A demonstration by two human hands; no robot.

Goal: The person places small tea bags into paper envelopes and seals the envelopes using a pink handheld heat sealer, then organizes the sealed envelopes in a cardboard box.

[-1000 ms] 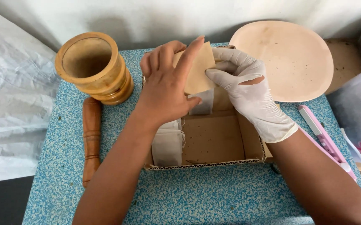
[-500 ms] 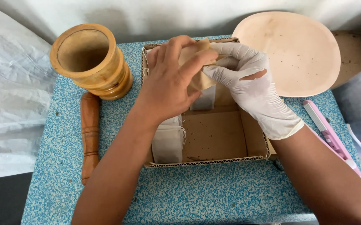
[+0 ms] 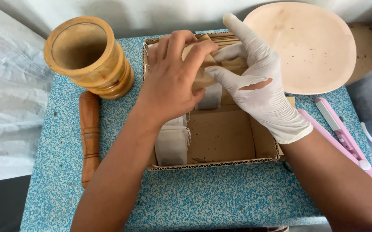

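Blue speckled table [image 3: 220,197]: both hands [image 3: 173,81] pinch tan paper envelope [image 3: 201,77], now lower over cardboard box [image 3: 220,137]; gloved forefinger lifted.

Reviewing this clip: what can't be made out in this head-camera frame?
- Brown paper packet: mostly covered by the left hand and the gloved right hand.
- Far end of the cardboard box: hidden behind both hands.
- White sachets: partly under the left forearm, so their number is unclear.
- Pink tool: its cable runs off the right edge.
- Wooden mortar: its inside is shadowed.
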